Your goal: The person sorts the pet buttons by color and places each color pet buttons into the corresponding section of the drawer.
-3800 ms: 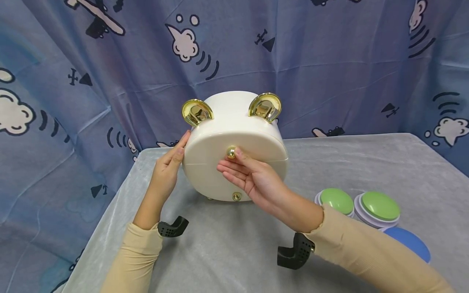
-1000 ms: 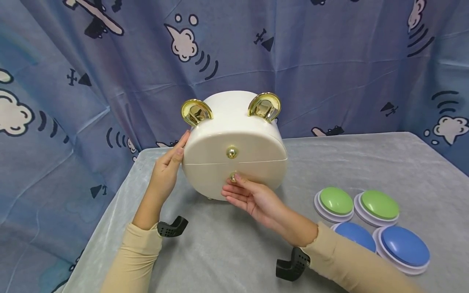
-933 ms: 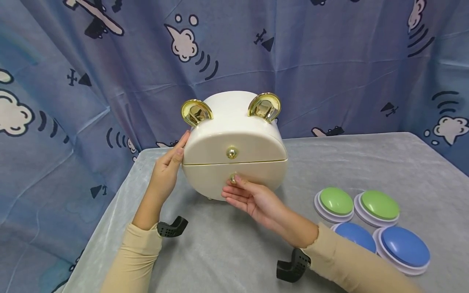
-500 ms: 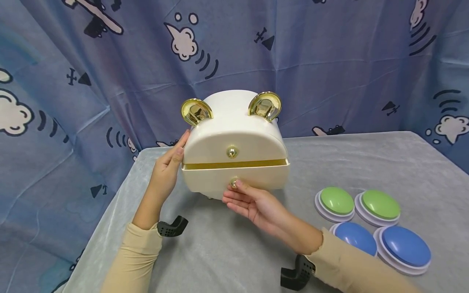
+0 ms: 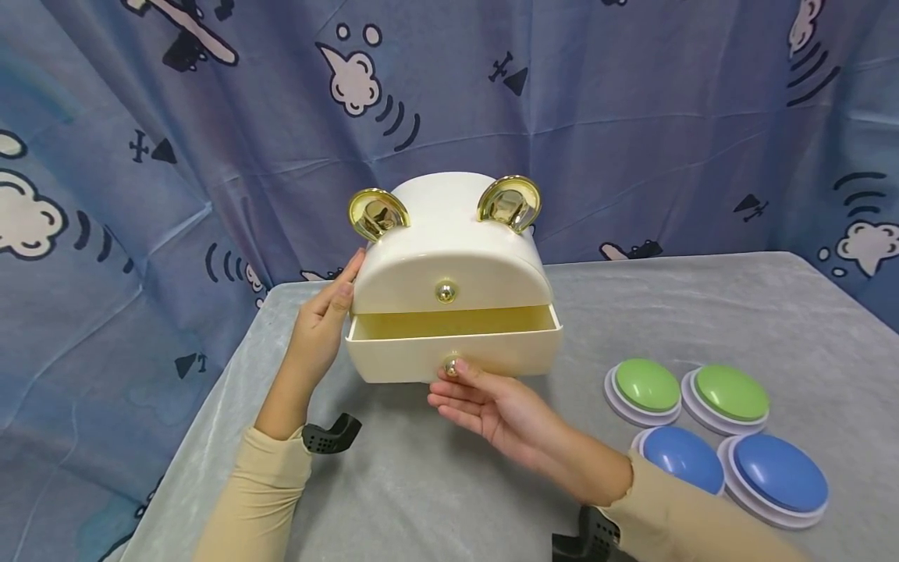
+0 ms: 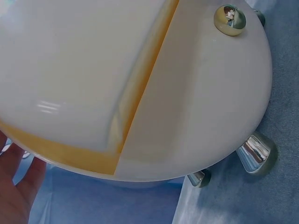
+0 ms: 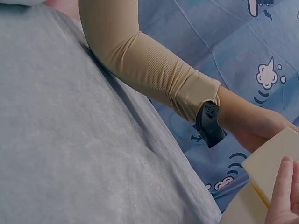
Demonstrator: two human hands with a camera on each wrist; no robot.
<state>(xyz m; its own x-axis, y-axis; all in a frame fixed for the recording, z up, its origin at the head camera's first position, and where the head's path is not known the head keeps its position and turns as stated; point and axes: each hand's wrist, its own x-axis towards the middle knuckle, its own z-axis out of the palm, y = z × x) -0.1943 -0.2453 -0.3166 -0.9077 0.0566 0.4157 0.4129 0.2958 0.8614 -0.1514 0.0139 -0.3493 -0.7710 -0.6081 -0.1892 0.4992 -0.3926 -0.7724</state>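
A white rounded box with two gold ears stands on the table. Its lower drawer is pulled partway out, and a bare yellowish inside shows behind the drawer front. With thumb and fingers, my right hand pinches the gold knob of this drawer, the other fingers extended below it. My left hand rests with fairly straight fingers against the box's left side; its fingers also show at the box's edge in the left wrist view. The upper drawer, with its own gold knob, is closed.
On the right of the grey-covered table sit two green domed buttons and two blue ones on white bases, close to my right forearm. A blue patterned curtain hangs behind the table.
My right hand has moved from the upper knob down to the lower one and drawn the lower drawer out toward me. My left hand has stayed on the box's side.
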